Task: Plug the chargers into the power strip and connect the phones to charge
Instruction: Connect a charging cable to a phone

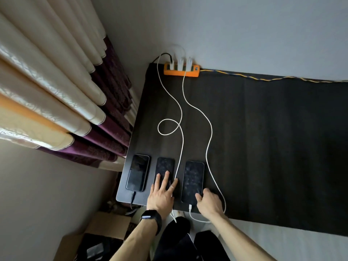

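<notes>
Three dark phones lie side by side near the front edge of the black table [263, 147]. The left phone [137, 171] has a black cable [133, 197] in its bottom port. My left hand [162, 194] rests flat on the middle phone [165, 167], fingers spread. A white cable [181, 147] runs past that hand and its plug end hangs free below the table edge. The right phone [193, 180] has a white cable [211, 132] plugged in; my right hand [208, 201] touches its lower right corner. White chargers [179, 64] stand in the orange power strip [181, 71] at the back.
Cream and purple curtains [66, 100] hang at the left. The strip's yellow-blue cord [263, 78] runs right along the wall. A cardboard box [98, 236] sits on the floor below the table's left corner. My dark-clad legs [188, 242] are under the front edge.
</notes>
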A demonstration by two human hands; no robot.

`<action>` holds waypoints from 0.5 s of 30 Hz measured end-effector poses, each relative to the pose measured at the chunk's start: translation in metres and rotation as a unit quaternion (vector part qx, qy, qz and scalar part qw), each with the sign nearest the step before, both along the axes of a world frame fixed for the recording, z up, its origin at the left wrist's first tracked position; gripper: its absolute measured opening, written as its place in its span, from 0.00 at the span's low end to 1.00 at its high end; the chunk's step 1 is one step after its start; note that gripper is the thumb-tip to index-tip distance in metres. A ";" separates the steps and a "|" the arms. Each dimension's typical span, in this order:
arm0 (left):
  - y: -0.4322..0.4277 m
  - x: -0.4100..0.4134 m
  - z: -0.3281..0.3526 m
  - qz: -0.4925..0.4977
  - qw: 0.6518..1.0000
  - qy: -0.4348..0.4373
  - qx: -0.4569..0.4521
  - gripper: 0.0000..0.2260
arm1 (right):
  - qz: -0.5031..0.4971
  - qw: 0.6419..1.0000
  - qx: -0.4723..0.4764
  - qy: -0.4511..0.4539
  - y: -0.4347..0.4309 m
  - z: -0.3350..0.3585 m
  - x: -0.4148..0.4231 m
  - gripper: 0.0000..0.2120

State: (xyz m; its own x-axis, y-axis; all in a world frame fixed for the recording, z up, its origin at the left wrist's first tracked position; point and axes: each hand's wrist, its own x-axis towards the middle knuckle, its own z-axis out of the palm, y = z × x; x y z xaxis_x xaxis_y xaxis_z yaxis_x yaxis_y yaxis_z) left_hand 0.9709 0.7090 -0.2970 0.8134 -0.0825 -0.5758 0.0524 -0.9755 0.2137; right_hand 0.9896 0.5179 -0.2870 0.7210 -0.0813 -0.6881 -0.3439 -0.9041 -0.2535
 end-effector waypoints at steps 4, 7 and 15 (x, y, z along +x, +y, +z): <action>0.001 0.000 -0.001 -0.001 1.000 -0.004 -0.008 0.31 | -0.026 0.997 -0.017 -0.066 0.007 0.000 -0.008 0.19; 0.002 0.001 0.000 -0.002 1.000 -0.003 -0.012 0.31 | -0.017 0.996 -0.049 -0.074 0.009 0.002 -0.008 0.21; -0.002 0.007 0.010 -0.002 1.000 0.022 0.010 0.29 | 0.025 0.997 0.000 -0.070 -0.005 0.001 -0.002 0.19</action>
State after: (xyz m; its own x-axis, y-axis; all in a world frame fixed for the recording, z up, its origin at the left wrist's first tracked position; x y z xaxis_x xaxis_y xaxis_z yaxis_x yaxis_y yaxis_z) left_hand 0.9775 0.7069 -0.2869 0.7874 -0.0739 -0.6120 0.0577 -0.9796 0.1925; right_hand 0.9872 0.5127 -0.2857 0.8130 -0.0421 -0.5807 -0.2591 -0.9194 -0.2960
